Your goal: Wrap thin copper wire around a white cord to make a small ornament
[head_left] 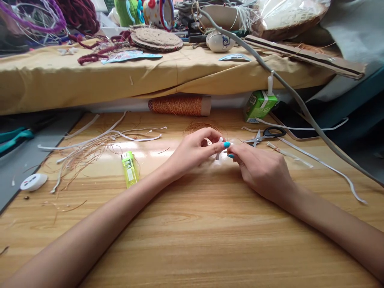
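My left hand (199, 149) pinches a short white strip (218, 156) between thumb and fingers, above the middle of the wooden table. Close against it, my right hand (265, 168) is closed, its thumb and fingertips pressed together. A thin dark line runs between the two sets of fingertips, too small to name. Behind my left hand lies a loose coil of fine orange-brown thread (199, 127). Scissors (264, 135) with dark handles rest just beyond my right hand. A yellow-green lighter (129, 170) lies left of my left forearm.
White cords (327, 160) and trimmed thread ends lie at both sides. A cone of orange thread (177, 106) lies under a cloth-covered shelf (120, 80). A green drink carton (260, 106) stands behind the scissors. One grey cable (288, 86) hangs across the right. Teal-handled pliers (15, 140) lie far left.
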A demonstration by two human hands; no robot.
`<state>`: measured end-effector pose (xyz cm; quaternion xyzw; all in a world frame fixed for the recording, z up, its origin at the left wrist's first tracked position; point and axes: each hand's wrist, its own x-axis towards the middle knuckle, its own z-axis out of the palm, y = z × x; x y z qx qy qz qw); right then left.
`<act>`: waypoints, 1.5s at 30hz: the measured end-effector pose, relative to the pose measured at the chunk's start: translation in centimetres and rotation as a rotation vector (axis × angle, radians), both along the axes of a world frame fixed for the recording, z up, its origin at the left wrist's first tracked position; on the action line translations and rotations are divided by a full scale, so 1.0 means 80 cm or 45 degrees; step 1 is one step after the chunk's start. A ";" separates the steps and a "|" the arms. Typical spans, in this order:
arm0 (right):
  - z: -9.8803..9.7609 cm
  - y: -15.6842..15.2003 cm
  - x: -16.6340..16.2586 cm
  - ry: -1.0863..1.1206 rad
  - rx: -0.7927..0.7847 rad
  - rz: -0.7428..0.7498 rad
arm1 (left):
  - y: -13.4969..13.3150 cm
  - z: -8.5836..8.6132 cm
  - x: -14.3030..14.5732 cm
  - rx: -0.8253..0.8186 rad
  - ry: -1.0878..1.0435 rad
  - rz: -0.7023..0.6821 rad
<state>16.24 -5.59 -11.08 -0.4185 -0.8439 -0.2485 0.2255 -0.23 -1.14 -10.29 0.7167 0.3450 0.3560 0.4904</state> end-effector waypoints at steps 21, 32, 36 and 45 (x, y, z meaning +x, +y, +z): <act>0.004 0.001 0.001 0.037 0.139 0.009 | 0.002 0.001 -0.001 -0.118 0.057 -0.028; 0.006 0.000 0.001 0.030 0.080 0.055 | 0.003 0.000 -0.002 -0.038 0.049 -0.099; 0.004 0.000 0.001 0.026 0.022 0.032 | 0.003 0.000 -0.002 0.055 0.098 -0.074; 0.002 -0.001 0.000 0.009 0.010 0.004 | 0.003 -0.002 -0.002 0.174 0.185 -0.043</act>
